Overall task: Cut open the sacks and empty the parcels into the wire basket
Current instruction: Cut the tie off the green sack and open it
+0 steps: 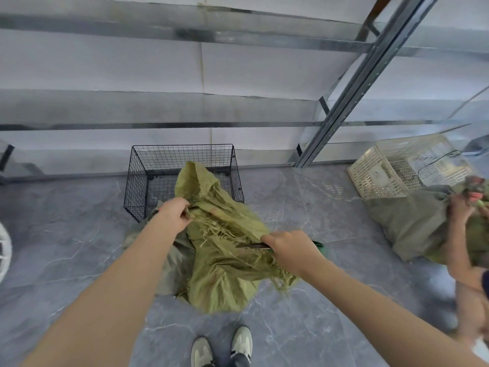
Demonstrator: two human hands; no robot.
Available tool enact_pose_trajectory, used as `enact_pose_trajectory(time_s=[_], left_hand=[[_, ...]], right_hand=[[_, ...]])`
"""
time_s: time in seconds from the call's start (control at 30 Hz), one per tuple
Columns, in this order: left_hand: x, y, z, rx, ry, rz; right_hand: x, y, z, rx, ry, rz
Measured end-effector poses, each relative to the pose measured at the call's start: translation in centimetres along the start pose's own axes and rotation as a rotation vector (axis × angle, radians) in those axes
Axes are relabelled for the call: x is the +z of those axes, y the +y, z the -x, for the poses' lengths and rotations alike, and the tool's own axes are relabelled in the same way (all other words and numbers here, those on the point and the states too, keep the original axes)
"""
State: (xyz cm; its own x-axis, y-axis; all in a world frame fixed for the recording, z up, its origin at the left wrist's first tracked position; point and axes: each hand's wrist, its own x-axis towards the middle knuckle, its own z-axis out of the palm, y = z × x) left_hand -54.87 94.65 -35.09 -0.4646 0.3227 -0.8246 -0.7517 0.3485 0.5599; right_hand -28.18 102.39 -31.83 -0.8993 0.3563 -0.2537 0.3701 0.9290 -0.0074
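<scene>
One sack (225, 274) in left hand (173, 214), cutter (251, 246) in right (289, 251).

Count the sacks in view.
3: yellow-green sack in the left hand, before the basket; greyer sack under it on the floor; grey-green sack at right by the crate. More may be hidden there.

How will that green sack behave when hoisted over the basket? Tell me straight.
Likely floppy: the sack hangs in deep folds where the left hand grips it, so it should sag. Probably light: it looks collapsed, without bulges. Its frayed cut edge may snag on the cutter in the right hand.
</scene>
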Motion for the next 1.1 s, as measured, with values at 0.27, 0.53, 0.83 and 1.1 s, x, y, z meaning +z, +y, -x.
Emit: enact_pose_trajectory(time_s=[0.27,0.53,0.83,1.1], left_hand=[[0.7,-1.9,2.0,0.176,0.045,-0.441],[4.7,-2.7,8.9,0.286,-0.220,-0.692],[4.9,-0.5,12.2,0.549,-0.661,-0.991],[4.7,3.0,15.4,0.820,-0.387,-1.124]], right_hand=[[-1.6,-0.4,-2.8,0.812,0.248,-1.387],[-3.2,-1.9,-5.4,1.089,0.114,-1.921],[-8.1,-1.9,-5.1,1.028,0.061,-2.105],[-14.2,-0.8,-3.6,0.813,0.039,-2.015]])
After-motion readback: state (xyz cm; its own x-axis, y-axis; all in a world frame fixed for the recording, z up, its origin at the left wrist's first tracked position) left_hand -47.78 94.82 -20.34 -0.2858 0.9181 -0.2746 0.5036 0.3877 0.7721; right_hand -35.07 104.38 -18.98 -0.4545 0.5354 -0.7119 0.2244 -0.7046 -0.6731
